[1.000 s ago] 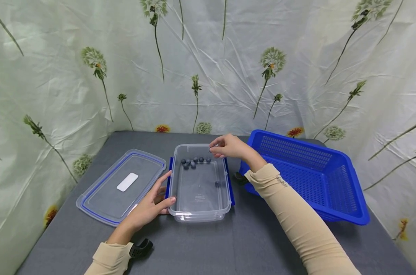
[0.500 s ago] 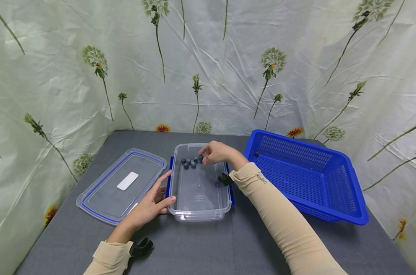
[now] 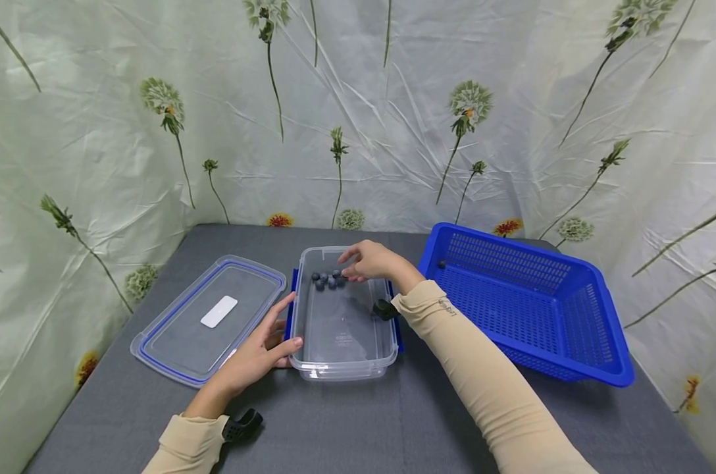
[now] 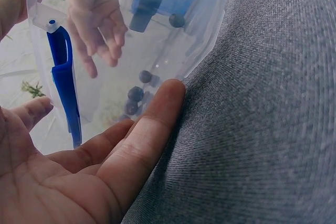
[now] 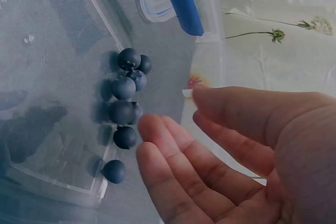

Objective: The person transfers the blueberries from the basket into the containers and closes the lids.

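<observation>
While my left hand (image 3: 257,355) rests w/ relaxed, straight fingers (image 4: 152,129) against the near-left corner of the clear container (image 3: 343,368), it steadies the box on the gray desk (image 3: 346,428); it grips nothing. Container's long axis runs away from me, near to far. Farther in, my right hand (image 3: 370,261) hovers inside at the far end, fingers (image 5: 173,166) spread loose, holding nothing. The blueberries (image 3: 327,280) sit clustered just left of and below those fingertips, at the far wall; right hand is clearly the nearer one, close but not touching. One stray berry (image 4: 176,20) lies apart toward the right wall. Left of my left fingers: lid (image 3: 210,319) w/ white label, blank as far as I can tell. Right of the right hand: blue basket (image 3: 571,342). Embossed mark on container floor, unreadable; sleeve print too small to read.
</observation>
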The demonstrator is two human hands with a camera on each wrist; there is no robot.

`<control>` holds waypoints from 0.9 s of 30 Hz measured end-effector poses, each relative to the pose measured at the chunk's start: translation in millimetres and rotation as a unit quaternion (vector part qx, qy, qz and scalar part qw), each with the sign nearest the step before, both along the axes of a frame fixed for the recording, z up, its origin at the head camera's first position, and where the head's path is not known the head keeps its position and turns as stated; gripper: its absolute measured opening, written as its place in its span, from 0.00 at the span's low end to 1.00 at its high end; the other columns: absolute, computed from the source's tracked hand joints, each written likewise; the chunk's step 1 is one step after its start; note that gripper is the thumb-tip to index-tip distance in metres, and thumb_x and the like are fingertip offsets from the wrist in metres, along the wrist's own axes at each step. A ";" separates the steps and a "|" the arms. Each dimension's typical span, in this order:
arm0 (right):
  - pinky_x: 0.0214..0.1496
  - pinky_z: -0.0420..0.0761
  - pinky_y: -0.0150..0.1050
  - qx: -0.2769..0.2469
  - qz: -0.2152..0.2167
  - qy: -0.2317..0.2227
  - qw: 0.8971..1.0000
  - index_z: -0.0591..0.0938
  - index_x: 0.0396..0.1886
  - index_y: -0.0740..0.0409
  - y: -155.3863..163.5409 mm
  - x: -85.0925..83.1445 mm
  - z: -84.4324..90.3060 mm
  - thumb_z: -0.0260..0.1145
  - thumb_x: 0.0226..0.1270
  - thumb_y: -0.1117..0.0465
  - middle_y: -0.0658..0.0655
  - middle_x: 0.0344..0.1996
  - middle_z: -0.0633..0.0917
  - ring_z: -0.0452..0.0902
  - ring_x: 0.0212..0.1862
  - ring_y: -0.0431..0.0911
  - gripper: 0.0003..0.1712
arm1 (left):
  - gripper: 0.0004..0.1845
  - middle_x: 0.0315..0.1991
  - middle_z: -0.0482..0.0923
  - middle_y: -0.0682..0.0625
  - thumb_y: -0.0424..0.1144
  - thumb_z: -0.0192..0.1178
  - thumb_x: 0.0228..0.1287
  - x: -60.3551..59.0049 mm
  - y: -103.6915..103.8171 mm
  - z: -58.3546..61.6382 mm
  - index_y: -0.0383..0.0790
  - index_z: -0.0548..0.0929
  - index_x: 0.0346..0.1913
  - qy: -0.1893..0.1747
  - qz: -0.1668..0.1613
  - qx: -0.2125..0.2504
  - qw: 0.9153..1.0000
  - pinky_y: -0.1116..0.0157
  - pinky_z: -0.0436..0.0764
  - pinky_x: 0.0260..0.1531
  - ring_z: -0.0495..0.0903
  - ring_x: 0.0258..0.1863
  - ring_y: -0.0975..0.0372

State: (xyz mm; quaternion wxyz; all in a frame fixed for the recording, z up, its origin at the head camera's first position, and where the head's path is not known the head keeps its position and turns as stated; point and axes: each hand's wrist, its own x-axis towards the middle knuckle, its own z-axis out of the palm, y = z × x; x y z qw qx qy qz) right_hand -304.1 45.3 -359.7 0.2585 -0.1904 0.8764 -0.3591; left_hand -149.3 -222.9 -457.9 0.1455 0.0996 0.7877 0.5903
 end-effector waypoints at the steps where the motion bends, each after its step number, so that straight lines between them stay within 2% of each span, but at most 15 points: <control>1: 0.65 0.85 0.55 -0.005 -0.004 0.005 1.000 0.80 0.72 0.61 1.6 -0.1 0.8 0.66 0.81 0.61 0.66 0.56 0.90 0.89 0.58 0.58 0.24 | 0.47 0.80 0.58 0.24 0.44 0.64 0.78 -0.2 0.1 0.0 0.68 0.46 0.87 0.000 0.001 0.000 1.000 0.49 0.89 0.52 0.71 0.73 0.31; 6: 0.64 0.85 0.56 -0.034 -0.023 0.025 0.999 0.81 0.70 0.62 10.4 -2.6 3.6 0.65 0.82 0.59 0.67 0.53 0.90 0.89 0.56 0.58 0.22 | 0.48 0.80 0.59 0.24 0.44 0.65 0.77 0.0 0.8 0.3 0.68 0.46 0.87 -0.001 0.006 0.001 1.000 0.49 0.90 0.51 0.72 0.73 0.31; 12: 0.68 0.82 0.59 -0.086 -0.053 0.013 0.995 0.80 0.70 0.64 21.1 -3.9 5.3 0.63 0.84 0.59 0.71 0.58 0.86 0.86 0.61 0.62 0.22 | 0.48 0.80 0.57 0.24 0.44 0.65 0.78 -0.2 0.6 0.2 0.68 0.46 0.87 -0.001 0.003 0.001 1.000 0.48 0.89 0.52 0.70 0.74 0.30; 19: 0.65 0.84 0.56 -0.096 -0.076 0.037 0.992 0.82 0.68 0.60 38.1 -5.4 8.9 0.62 0.84 0.58 0.72 0.57 0.87 0.86 0.61 0.62 0.19 | 0.47 0.81 0.58 0.25 0.44 0.64 0.78 -0.4 -0.3 -0.3 0.69 0.46 0.87 -0.006 0.005 0.000 1.000 0.49 0.89 0.52 0.70 0.74 0.30; 23: 0.65 0.83 0.58 -0.112 -0.099 0.040 0.988 0.82 0.67 0.60 51.2 -7.8 8.7 0.62 0.84 0.59 0.73 0.57 0.87 0.86 0.60 0.63 0.19 | 0.47 0.80 0.58 0.25 0.44 0.64 0.78 -0.8 -0.8 -0.8 0.68 0.46 0.87 -0.004 0.003 0.000 1.000 0.48 0.89 0.52 0.70 0.74 0.30; 27: 0.60 0.86 0.51 -0.119 -0.117 0.047 0.985 0.81 0.69 0.61 65.5 -11.9 6.7 0.62 0.84 0.58 0.71 0.58 0.87 0.85 0.61 0.63 0.21 | 0.47 0.80 0.59 0.24 0.44 0.64 0.78 -0.4 -1.0 -1.1 0.68 0.46 0.87 0.000 0.004 -0.005 1.000 0.47 0.89 0.52 0.70 0.74 0.30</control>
